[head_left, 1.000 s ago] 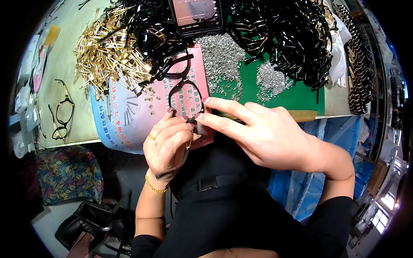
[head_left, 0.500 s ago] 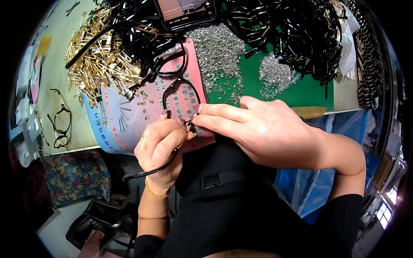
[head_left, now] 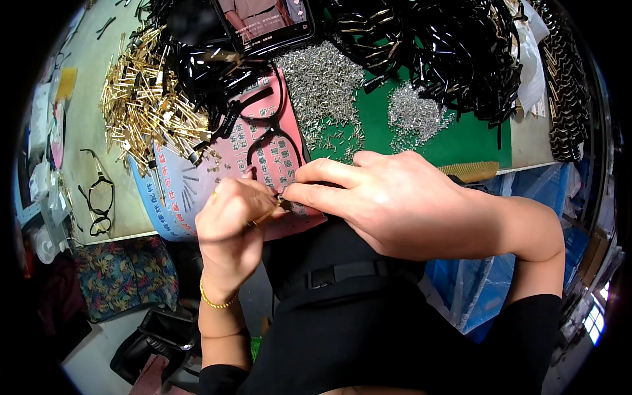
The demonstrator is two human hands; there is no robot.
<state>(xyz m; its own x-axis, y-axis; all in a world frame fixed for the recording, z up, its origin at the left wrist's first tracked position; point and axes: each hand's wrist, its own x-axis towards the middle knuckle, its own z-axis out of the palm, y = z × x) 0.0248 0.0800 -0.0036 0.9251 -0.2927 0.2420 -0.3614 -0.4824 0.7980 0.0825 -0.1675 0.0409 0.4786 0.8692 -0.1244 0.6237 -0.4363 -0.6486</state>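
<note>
A black eyeglass frame (head_left: 272,130) lies over the pink part of a printed sheet, its near end reaching down between my hands. My left hand (head_left: 230,214) is closed with the knuckles up around an eyeglass temple; only a gold-coloured bit (head_left: 266,216) shows at its fingers, and the rest is hidden. My right hand (head_left: 395,201) comes in from the right, its index and middle fingers stretched side by side. Its fingertips press at the frame's near end, against a small metal part (head_left: 280,197), close to the left fingers. The right thumb is out of sight.
The printed sheet (head_left: 191,220) lies under the work. Around it are gold metal temple cores (head_left: 141,99), black temples (head_left: 434,59), silver pins (head_left: 322,82), smaller clear bits (head_left: 415,115) and a phone (head_left: 266,29). Another pair of glasses (head_left: 99,194) sits at left, a yellow comb-like strip (head_left: 471,171) at right.
My left hand has turned over, knuckles up, and the black temple that stuck out below it is no longer visible. Both hands have shifted slightly left; the right still presses with two fingers.
</note>
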